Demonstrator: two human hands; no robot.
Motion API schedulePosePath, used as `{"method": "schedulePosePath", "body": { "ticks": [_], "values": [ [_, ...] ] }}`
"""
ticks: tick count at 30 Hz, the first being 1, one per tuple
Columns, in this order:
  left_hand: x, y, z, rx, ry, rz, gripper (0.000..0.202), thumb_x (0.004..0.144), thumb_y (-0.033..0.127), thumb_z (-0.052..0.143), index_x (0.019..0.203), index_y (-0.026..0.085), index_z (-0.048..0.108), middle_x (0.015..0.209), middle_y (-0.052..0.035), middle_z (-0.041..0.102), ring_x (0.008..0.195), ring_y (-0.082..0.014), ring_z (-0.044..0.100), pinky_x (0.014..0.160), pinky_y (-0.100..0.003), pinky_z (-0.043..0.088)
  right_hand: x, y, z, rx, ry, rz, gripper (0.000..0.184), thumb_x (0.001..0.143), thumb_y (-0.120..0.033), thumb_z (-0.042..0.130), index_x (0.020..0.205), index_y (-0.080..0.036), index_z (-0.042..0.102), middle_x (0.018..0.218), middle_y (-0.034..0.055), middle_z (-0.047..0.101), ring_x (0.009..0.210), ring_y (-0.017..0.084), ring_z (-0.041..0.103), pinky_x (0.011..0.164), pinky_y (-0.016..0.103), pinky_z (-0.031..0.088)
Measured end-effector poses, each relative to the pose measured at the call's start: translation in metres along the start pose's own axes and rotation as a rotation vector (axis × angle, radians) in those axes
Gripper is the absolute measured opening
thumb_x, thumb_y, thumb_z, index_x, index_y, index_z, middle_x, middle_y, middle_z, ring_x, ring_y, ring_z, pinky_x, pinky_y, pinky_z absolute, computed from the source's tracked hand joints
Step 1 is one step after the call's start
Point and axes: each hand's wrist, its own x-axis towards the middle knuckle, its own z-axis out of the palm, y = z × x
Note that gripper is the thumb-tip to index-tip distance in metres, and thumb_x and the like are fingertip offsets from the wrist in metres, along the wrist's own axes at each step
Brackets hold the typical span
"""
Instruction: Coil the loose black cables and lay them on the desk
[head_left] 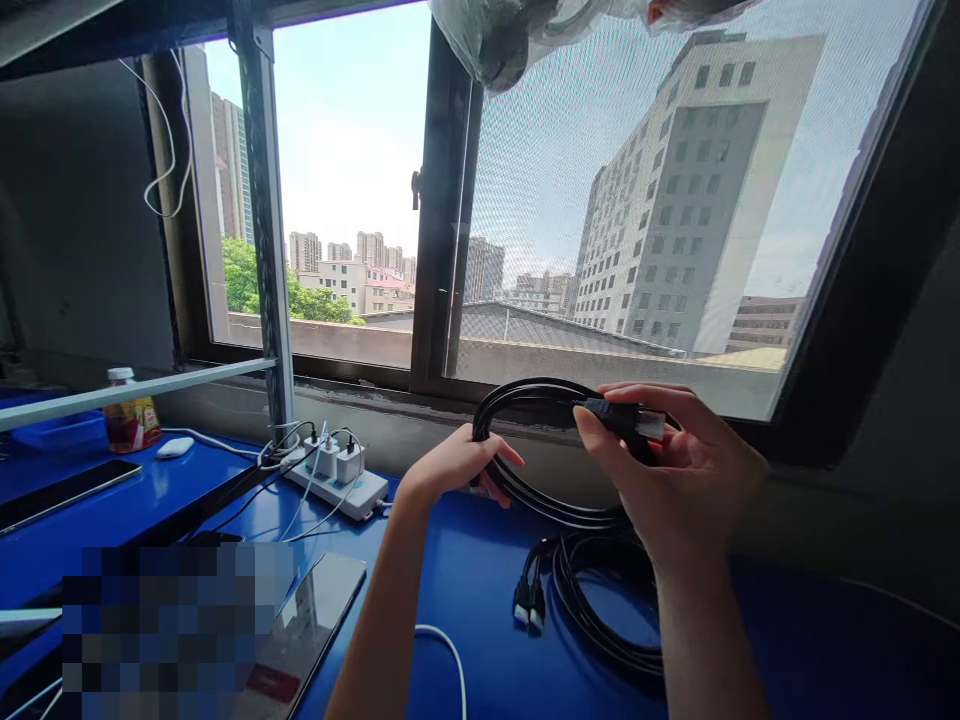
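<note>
Black coiled cable (551, 510) hung at centre frame above the blue desk (465, 570), light and limp, probably springy. The left hand (457, 465) was closed around its loops, and the right hand (675, 470) pinched the stiff plug (626, 418), the surest hold.

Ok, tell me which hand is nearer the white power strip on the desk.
Left. The left hand, gripping the coiled black cable, is just right of the power strip; the right hand, holding the cable's plug, is farther right.
</note>
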Motion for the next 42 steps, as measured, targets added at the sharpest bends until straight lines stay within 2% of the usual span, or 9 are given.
{"method": "schedulePosePath", "body": {
  "ticks": [10, 14, 18, 22, 27, 31, 34, 38, 42],
  "values": [
    [-0.003, 0.004, 0.001, 0.037, -0.008, 0.009, 0.035, 0.087, 0.015, 0.033, 0.111, 0.008, 0.057, 0.046, 0.002, 0.057, 0.05, -0.0141, 0.06, 0.05, -0.021, 0.037, 0.0, -0.002, -0.001, -0.012, 0.003, 0.006, 0.011, 0.072, -0.027, 0.07, 0.076, -0.023, 0.06, 0.076, 0.0011, 0.062, 0.054, 0.012, 0.057, 0.04, 0.023, 0.047],
    [-0.002, 0.004, -0.001, 0.063, 0.021, 0.039, 0.034, 0.084, 0.011, 0.033, 0.109, 0.01, 0.056, 0.049, 0.0041, 0.056, 0.051, -0.0131, 0.061, 0.052, -0.02, 0.037, 0.001, 0.001, -0.001, 0.016, 0.004, -0.008, 0.012, 0.071, -0.024, 0.07, 0.076, -0.023, 0.059, 0.076, -0.0001, 0.062, 0.056, 0.011, 0.057, 0.043, 0.021, 0.046],
    [-0.001, 0.003, -0.004, 0.086, 0.145, 0.006, 0.027, 0.083, 0.012, 0.035, 0.098, 0.011, 0.057, 0.047, 0.006, 0.052, 0.046, -0.0131, 0.059, 0.048, -0.02, 0.034, 0.001, 0.015, 0.001, 0.065, -0.086, 0.177, 0.014, 0.073, -0.024, 0.064, 0.069, -0.02, 0.051, 0.084, 0.0005, 0.061, 0.053, 0.009, 0.054, 0.041, 0.019, 0.042],
    [0.002, -0.001, -0.006, 0.124, 0.262, -0.069, 0.021, 0.083, 0.014, 0.035, 0.085, 0.012, 0.056, 0.044, 0.0076, 0.045, 0.039, -0.0123, 0.054, 0.043, -0.021, 0.03, -0.002, 0.034, 0.002, 0.071, -0.233, 0.36, 0.013, 0.077, -0.033, 0.058, 0.079, -0.02, 0.056, 0.074, -0.0012, 0.058, 0.051, 0.009, 0.054, 0.044, 0.02, 0.045],
    [0.005, -0.003, -0.006, 0.161, 0.238, -0.138, 0.023, 0.082, 0.016, 0.036, 0.079, 0.012, 0.058, 0.041, 0.0074, 0.042, 0.034, -0.0119, 0.05, 0.04, -0.021, 0.027, -0.004, 0.048, 0.0, 0.034, -0.287, 0.374, 0.033, 0.08, -0.047, 0.054, 0.093, -0.018, 0.063, 0.076, 0.0019, 0.059, 0.059, 0.013, 0.059, 0.051, 0.025, 0.052],
    [0.002, -0.005, -0.011, 0.177, 0.204, -0.223, 0.021, 0.081, 0.018, 0.039, 0.084, 0.012, 0.059, 0.04, 0.0065, 0.043, 0.034, -0.0123, 0.049, 0.039, -0.02, 0.026, -0.006, 0.056, -0.001, 0.024, -0.386, 0.548, 0.055, 0.076, -0.054, 0.055, 0.115, -0.016, 0.058, 0.082, 0.005, 0.061, 0.059, 0.014, 0.059, 0.048, 0.027, 0.053],
    [0.003, -0.015, -0.021, 0.198, 0.187, -0.272, 0.019, 0.08, 0.018, 0.041, 0.076, 0.013, 0.059, 0.038, 0.0042, 0.043, 0.036, -0.0126, 0.048, 0.04, -0.02, 0.027, -0.012, 0.064, 0.007, -0.011, -0.522, 0.723, 0.054, 0.082, -0.045, 0.052, 0.127, -0.016, 0.049, 0.086, 0.0048, 0.061, 0.059, 0.013, 0.06, 0.051, 0.025, 0.053],
    [0.013, -0.045, -0.04, 0.336, 0.168, -0.337, 0.032, 0.084, 0.026, 0.041, 0.056, 0.017, 0.054, 0.038, 0.0002, 0.042, 0.045, -0.0155, 0.052, 0.045, -0.022, 0.033, -0.031, 0.077, 0.029, -0.069, -0.66, 0.85, 0.034, 0.089, -0.03, 0.05, 0.119, -0.014, 0.055, 0.084, 0.0033, 0.062, 0.053, 0.009, 0.058, 0.053, 0.022, 0.05],
    [0.023, -0.083, -0.053, 0.417, 0.031, -0.503, 0.03, 0.081, 0.03, 0.046, 0.054, 0.019, 0.052, 0.041, -0.0021, 0.048, 0.051, -0.0192, 0.054, 0.047, -0.026, 0.039, -0.056, 0.091, 0.047, -0.128, -0.828, 1.003, 0.028, 0.092, -0.023, 0.051, 0.118, -0.014, 0.051, 0.092, 0.0041, 0.06, 0.059, 0.009, 0.057, 0.053, 0.022, 0.05]
  ]
}}
